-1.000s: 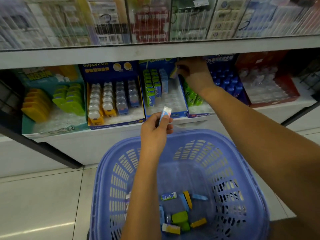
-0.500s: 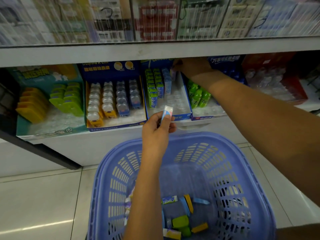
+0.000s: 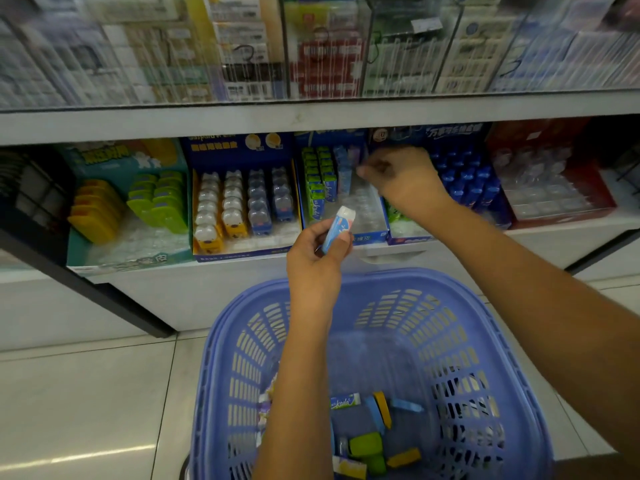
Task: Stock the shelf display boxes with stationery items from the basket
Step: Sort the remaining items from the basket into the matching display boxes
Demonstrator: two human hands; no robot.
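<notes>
My left hand (image 3: 317, 258) pinches a blue-and-white eraser (image 3: 338, 227) above the far rim of the purple basket (image 3: 460, 341). Several erasers and small stationery items (image 3: 367, 445) lie at the basket's bottom. On the lower shelf, a blue display box (image 3: 369, 238) holds rows of green and blue erasers (image 3: 318, 183) at its left and back, and its clear tray is bare at the front right. My right hand (image 3: 403, 180) hovers over this box, blurred, its fingers loosely curled with nothing visible in them.
Neighbouring display boxes hold yellow and green items (image 3: 124, 206), bear-shaped items (image 3: 242, 202), blue items (image 3: 467, 181), and a red box (image 3: 554, 195) has a clear tray. The upper shelf edge (image 3: 311, 119) overhangs the boxes. White floor tiles (image 3: 86, 393) lie left of the basket.
My right hand has drawn forward and down from the back of the eraser box. My left hand keeps holding the blue-and-white eraser in about the same place.
</notes>
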